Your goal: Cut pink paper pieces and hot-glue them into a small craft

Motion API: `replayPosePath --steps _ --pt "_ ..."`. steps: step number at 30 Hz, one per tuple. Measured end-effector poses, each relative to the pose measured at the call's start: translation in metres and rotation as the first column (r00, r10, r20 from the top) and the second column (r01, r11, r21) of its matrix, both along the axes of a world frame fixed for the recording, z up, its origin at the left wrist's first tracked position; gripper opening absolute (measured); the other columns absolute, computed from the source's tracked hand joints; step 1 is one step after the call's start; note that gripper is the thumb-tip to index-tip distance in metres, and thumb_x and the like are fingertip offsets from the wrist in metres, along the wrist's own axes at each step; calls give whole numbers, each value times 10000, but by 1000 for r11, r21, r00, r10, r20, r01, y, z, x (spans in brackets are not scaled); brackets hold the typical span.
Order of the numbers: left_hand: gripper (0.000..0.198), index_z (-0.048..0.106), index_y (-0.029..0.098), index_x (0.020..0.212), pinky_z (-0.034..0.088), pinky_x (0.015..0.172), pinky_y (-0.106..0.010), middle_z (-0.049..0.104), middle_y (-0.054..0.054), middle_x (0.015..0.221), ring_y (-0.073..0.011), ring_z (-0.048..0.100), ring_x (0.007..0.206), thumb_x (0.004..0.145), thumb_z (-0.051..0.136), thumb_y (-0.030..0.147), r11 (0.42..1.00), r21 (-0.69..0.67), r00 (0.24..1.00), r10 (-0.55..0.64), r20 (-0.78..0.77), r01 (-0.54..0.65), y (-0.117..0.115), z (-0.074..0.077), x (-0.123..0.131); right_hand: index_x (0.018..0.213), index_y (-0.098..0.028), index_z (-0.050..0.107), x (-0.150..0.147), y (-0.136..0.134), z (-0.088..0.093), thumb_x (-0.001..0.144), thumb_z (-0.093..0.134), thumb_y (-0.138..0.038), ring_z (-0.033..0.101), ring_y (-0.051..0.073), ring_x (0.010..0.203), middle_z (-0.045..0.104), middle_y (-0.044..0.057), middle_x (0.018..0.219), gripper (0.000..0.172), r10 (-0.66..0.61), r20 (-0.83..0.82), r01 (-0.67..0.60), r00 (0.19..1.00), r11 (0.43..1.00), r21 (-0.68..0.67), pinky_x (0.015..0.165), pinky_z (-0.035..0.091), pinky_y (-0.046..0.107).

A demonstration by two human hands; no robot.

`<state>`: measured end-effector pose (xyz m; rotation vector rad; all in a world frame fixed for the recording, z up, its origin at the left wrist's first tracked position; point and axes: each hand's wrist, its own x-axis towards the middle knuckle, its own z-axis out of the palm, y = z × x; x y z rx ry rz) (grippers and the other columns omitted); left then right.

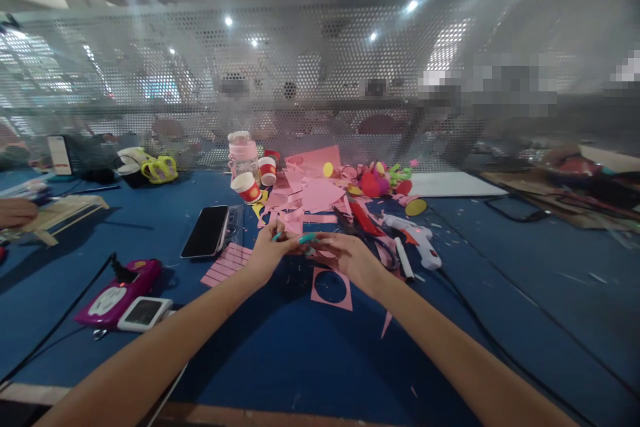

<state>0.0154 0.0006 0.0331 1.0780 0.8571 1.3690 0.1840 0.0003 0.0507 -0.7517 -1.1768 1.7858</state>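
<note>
My left hand (271, 250) and my right hand (347, 255) meet over the middle of the blue table, fingers bent together around a small teal piece (309, 239). Its exact shape is blurred and partly covered by fingers. Just below my right hand lies a pink square sheet (345, 293) with a round hole cut in it. A pink sheet with dark lines (227, 263) sits left of my left hand. Beyond both hands is a heap of pink paper scraps (320, 193). Red-handled scissors (367, 219) lie to the right of the heap.
Left stand a black phone (205, 231), a purple power socket (117, 293) and paper cups (246, 187) beside a pink bottle (243, 155). A white glue gun (423, 243) with a trailing cable lies right. Another person's hand (17, 212) shows at far left.
</note>
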Motion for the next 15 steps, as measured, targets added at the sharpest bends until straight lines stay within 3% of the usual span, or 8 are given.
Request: replayPosePath --steps 3,6,9,12,15 --pt "492 254 199 655 521 527 -229 609 54 538 -130 634 535 546 734 209 999 -14 999 -39 1 39 -2 2 1 893 -145 641 11 4 6 677 455 -293 586 229 952 636 118 1024 321 -22 -16 23 1000 998 58 829 451 394" --pt "477 267 200 676 510 514 -218 615 48 551 -120 627 520 561 729 216 990 -34 990 -139 3 139 -4 4 2 895 -155 616 24 11 10 736 359 -393 586 243 953 611 129 1077 385 -222 24 217 975 968 123 784 473 407" --pt "477 270 201 695 497 504 -210 620 42 556 -125 628 515 567 729 221 973 -52 973 -227 -24 226 -6 2 3 913 -199 608 33 17 11 732 441 -474 562 233 1000 587 84 1131 370 -393 58 363 918 888 282 790 473 382" --pt "493 257 205 695 490 497 -216 614 42 538 -138 629 509 565 732 231 960 -46 959 -277 -63 275 -7 0 4 948 -223 619 34 20 10 666 597 -450 502 210 1090 589 47 1134 363 -444 100 374 890 839 396 870 429 348" --pt "491 266 205 696 493 495 -231 620 34 563 -149 632 517 558 737 234 954 -47 949 -300 -98 297 -9 1 5 895 -210 640 27 17 10 608 684 -379 542 199 1041 638 43 1044 336 -402 144 342 904 883 322 870 431 330"
